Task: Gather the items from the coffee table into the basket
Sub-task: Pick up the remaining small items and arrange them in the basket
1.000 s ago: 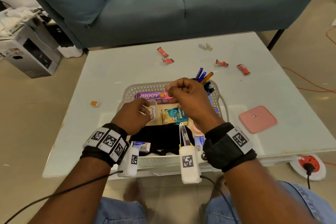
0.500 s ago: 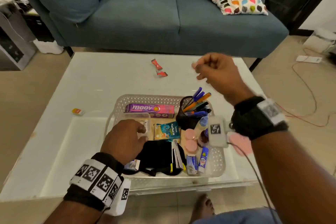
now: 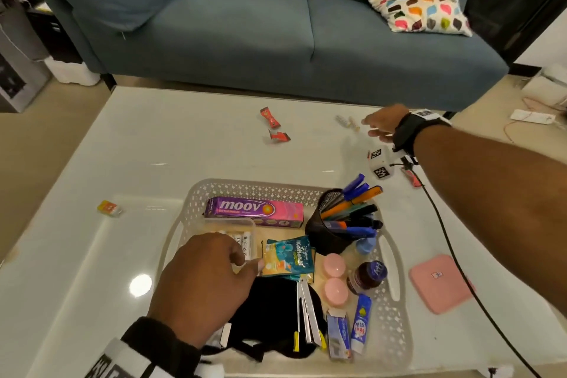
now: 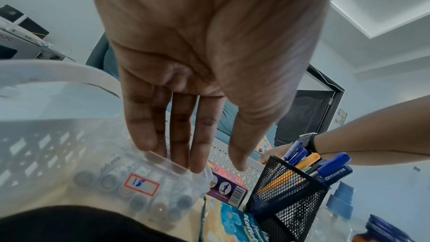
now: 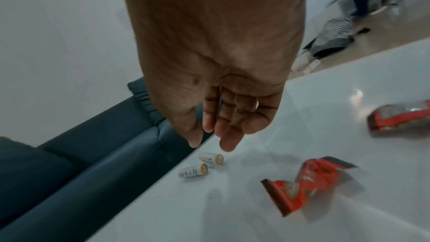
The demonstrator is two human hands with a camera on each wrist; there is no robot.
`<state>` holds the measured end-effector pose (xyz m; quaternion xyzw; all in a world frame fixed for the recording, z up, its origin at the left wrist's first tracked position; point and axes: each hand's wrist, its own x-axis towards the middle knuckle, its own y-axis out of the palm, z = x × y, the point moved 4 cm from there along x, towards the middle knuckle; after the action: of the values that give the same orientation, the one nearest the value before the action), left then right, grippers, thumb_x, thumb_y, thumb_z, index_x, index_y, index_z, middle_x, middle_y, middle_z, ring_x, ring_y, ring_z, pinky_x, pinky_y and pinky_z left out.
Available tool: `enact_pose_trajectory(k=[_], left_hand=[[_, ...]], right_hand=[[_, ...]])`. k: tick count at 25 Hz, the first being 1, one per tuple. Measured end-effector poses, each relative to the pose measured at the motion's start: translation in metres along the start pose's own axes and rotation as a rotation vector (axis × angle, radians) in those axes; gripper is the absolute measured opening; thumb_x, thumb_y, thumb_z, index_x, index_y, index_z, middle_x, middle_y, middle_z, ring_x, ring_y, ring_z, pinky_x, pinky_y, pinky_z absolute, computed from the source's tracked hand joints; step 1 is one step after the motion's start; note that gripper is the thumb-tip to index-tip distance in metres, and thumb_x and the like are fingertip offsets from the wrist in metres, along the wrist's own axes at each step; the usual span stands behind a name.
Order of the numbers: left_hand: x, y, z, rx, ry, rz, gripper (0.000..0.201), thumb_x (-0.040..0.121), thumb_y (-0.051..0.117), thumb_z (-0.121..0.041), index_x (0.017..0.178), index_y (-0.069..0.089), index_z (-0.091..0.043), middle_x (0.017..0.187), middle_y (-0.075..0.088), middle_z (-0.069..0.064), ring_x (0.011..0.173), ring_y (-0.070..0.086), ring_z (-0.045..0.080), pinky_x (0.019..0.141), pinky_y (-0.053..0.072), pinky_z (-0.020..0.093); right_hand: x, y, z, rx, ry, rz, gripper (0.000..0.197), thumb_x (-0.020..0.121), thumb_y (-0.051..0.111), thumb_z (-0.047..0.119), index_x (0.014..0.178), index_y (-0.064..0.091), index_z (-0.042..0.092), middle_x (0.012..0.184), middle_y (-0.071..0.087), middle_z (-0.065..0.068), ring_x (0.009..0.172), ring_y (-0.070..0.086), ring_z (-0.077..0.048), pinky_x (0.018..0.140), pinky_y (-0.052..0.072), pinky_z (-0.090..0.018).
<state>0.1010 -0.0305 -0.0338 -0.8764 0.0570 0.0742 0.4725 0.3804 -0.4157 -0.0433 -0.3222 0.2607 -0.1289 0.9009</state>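
A white lattice basket [image 3: 395,325] sits at the near middle of the white coffee table [image 3: 153,147], holding several items. My left hand [image 3: 208,279] is inside it, straight fingers [image 4: 179,135] touching the top edge of a clear box of batteries [image 4: 149,178]. My right hand [image 3: 377,127] reaches over the table's far side, open, fingertips just above two loose white batteries [image 5: 202,165] near the edge [image 3: 346,123]. It holds nothing. Two red wrappers [image 3: 270,116] [image 3: 279,136] lie left of the batteries.
In the basket are a purple moov box [image 3: 254,212], a black mesh pen cup [image 3: 331,233] and black cloth. On the table lie a pink square pad [image 3: 440,284], a small orange item [image 3: 109,208] and another red wrapper [image 3: 411,176]. A blue sofa [image 3: 245,24] stands behind.
My right hand left the basket, swung out to the table's far side and uncurled above the two batteries. My left hand stayed at the clear box in the basket.
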Motion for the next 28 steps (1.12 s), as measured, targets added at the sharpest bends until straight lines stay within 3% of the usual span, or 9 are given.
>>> enact_pose_trajectory(k=[2, 5, 9, 12, 17, 21, 25, 28], left_hand=[[0.001, -0.001, 0.0, -0.023, -0.019, -0.001, 0.034, 0.083, 0.063, -0.065, 0.083, 0.07, -0.032, 0.096, 0.068, -0.021, 0.095, 0.064, 0.001, 0.086, 0.053, 0.024], [0.0, -0.002, -0.002, -0.039, -0.024, 0.0, 0.036, 0.082, 0.063, -0.068, 0.085, 0.07, -0.034, 0.097, 0.069, -0.023, 0.096, 0.065, -0.001, 0.086, 0.053, 0.022], [-0.003, 0.001, -0.002, -0.003, -0.035, 0.002, 0.037, 0.081, 0.063, -0.069, 0.089, 0.071, -0.033, 0.097, 0.067, -0.024, 0.097, 0.063, -0.002, 0.085, 0.051, 0.02], [-0.004, 0.001, -0.004, -0.007, -0.028, -0.004, 0.036, 0.081, 0.064, -0.067, 0.092, 0.071, -0.033, 0.099, 0.066, -0.024, 0.101, 0.062, -0.002, 0.086, 0.048, 0.018], [-0.005, 0.0, -0.005, -0.01, -0.031, -0.011, 0.035, 0.082, 0.065, -0.064, 0.092, 0.072, -0.032, 0.105, 0.068, -0.021, 0.102, 0.063, 0.0, 0.086, 0.048, 0.019], [-0.007, -0.001, -0.003, -0.021, -0.028, -0.004, 0.035, 0.082, 0.067, -0.063, 0.091, 0.074, -0.03, 0.106, 0.071, -0.016, 0.1, 0.065, 0.003, 0.087, 0.054, 0.026], [-0.006, -0.001, -0.004, -0.041, 0.0, 0.016, 0.033, 0.082, 0.071, -0.058, 0.092, 0.074, -0.027, 0.1, 0.072, -0.014, 0.095, 0.066, 0.005, 0.085, 0.053, 0.026], [-0.007, -0.007, -0.009, -0.095, 0.07, 0.01, 0.027, 0.082, 0.076, -0.051, 0.088, 0.068, -0.026, 0.09, 0.069, -0.016, 0.086, 0.065, 0.005, 0.076, 0.049, 0.024]], right_hand=[[0.018, 0.009, 0.008, -0.099, -0.026, -0.013, 0.042, 0.091, 0.077, 0.027, 0.127, 0.065, 0.007, 0.122, 0.071, -0.004, 0.089, 0.072, -0.015, 0.068, 0.053, -0.028], [0.045, 0.019, 0.001, -0.291, -0.022, -0.047, 0.041, 0.083, 0.084, 0.037, 0.105, 0.067, 0.006, 0.102, 0.074, -0.005, 0.088, 0.074, -0.024, 0.088, 0.059, -0.042], [0.047, 0.026, -0.004, -0.537, -0.056, -0.141, 0.044, 0.085, 0.076, 0.049, 0.099, 0.062, 0.01, 0.089, 0.067, -0.008, 0.082, 0.067, -0.029, 0.089, 0.058, -0.047], [0.042, 0.022, -0.008, -0.519, -0.046, -0.161, 0.036, 0.091, 0.072, 0.043, 0.102, 0.057, 0.012, 0.087, 0.062, -0.007, 0.083, 0.062, -0.027, 0.092, 0.055, -0.045], [0.026, 0.015, -0.013, -0.263, -0.032, -0.089, 0.031, 0.094, 0.071, 0.035, 0.109, 0.067, 0.008, 0.106, 0.076, -0.009, 0.095, 0.073, -0.025, 0.089, 0.058, -0.038], [-0.04, 0.004, 0.008, -0.03, -0.143, -0.075, 0.034, 0.097, 0.068, 0.028, 0.119, 0.067, 0.001, 0.107, 0.073, -0.008, 0.091, 0.071, -0.017, 0.065, 0.05, -0.025], [-0.15, -0.012, 0.021, 0.171, -0.323, -0.091, 0.027, 0.098, 0.064, 0.024, 0.11, 0.072, 0.001, 0.107, 0.073, -0.013, 0.079, 0.069, -0.012, 0.066, 0.051, -0.025], [-0.239, -0.011, 0.013, 0.315, -0.425, -0.081, 0.02, 0.098, 0.064, 0.027, 0.102, 0.075, 0.011, 0.096, 0.074, -0.006, 0.075, 0.072, -0.008, 0.067, 0.053, -0.025]])
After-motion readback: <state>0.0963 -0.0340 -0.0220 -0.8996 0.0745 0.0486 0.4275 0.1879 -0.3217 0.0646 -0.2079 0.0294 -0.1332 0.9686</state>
